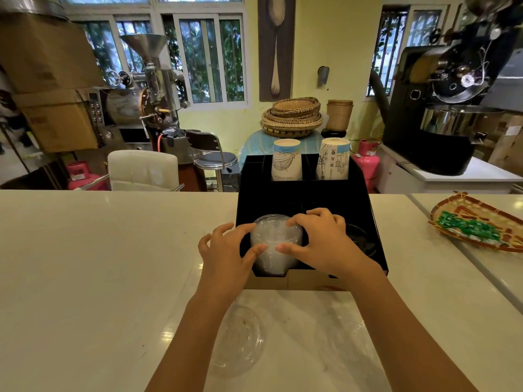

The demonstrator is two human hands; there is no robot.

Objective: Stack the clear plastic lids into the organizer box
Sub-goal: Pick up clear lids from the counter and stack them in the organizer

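Both hands, the left hand (226, 250) and the right hand (319, 241), grip with curled fingers the stack of clear lids (274, 244) standing in the front left compartment of the black organizer box (365, 210) (one loose lid (240, 338) lies on the counter (85, 264) nearby).

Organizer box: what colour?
Black organizer box, with a tan cardboard front edge; the head view, the only view, shows it.

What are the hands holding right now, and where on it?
Both the left hand and the right hand hold the stack of clear lids by its opposite sides, in the organizer box.
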